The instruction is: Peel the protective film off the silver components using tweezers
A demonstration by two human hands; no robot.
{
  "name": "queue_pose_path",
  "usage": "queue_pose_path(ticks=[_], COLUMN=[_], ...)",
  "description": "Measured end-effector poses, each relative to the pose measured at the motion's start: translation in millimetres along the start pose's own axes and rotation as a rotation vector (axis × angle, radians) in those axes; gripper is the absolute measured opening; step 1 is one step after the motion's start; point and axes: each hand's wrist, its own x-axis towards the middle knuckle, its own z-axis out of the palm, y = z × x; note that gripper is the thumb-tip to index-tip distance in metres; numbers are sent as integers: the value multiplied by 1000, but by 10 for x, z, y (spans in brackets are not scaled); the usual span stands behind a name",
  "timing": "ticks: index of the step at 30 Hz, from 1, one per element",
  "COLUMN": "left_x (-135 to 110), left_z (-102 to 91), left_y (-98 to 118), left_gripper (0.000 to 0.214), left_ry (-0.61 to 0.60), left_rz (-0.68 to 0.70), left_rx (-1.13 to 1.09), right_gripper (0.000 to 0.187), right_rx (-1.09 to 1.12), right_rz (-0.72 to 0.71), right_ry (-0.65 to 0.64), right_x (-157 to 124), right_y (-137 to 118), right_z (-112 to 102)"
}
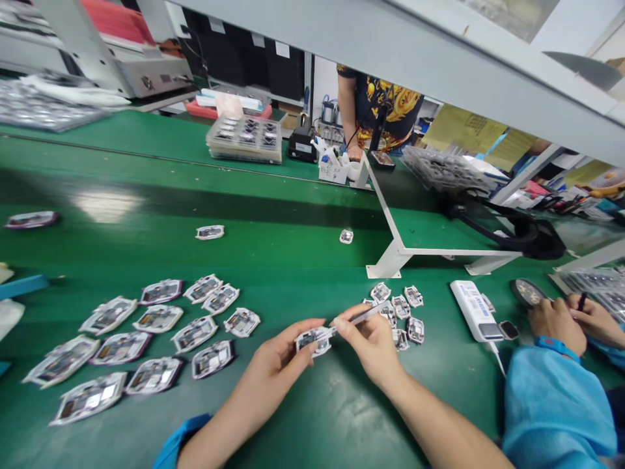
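Observation:
In the middle of the bench, my left hand [283, 358] is closed on a small white watch-like housing [319, 348] with electronic parts showing inside. My right hand [368, 345] pinches silver tweezers [368, 314], their tip reaching the upper right of that housing. The exact contact is too small to make out. Several similar housings [401, 306] lie in a cluster just behind my right hand. On the left, many more open housings [159, 318] are spread in loose rows, the closest one [241, 322] a short way from my left hand.
A white-framed stand [395, 251] rises behind the right-hand cluster. To the right are a white cabled device [476, 311] and a co-worker's hands [559, 326] in blue sleeves. Stacked trays [244, 138] sit across the green bench [293, 208]; another person [381, 107] stands beyond.

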Motion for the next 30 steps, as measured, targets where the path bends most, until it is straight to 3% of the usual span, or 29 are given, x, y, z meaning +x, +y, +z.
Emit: queue_pose_path(ticks=[5,18,30], left_x=[-4,-19,-41], left_z=[4,8,48], left_y=[-54,39,78], left_gripper=[41,34,41], left_ry=[-27,-31,41], left_rz=[14,30,-70], left_rx=[5,26,-94], right_gripper=[20,17,13], right_rx=[5,-38,-159], right_rz=[9,-16,-94], right_ry=[-6,28,-13], right_x=[5,7,-61], right_y=[4,4,-49], right_z=[1,-13,-14])
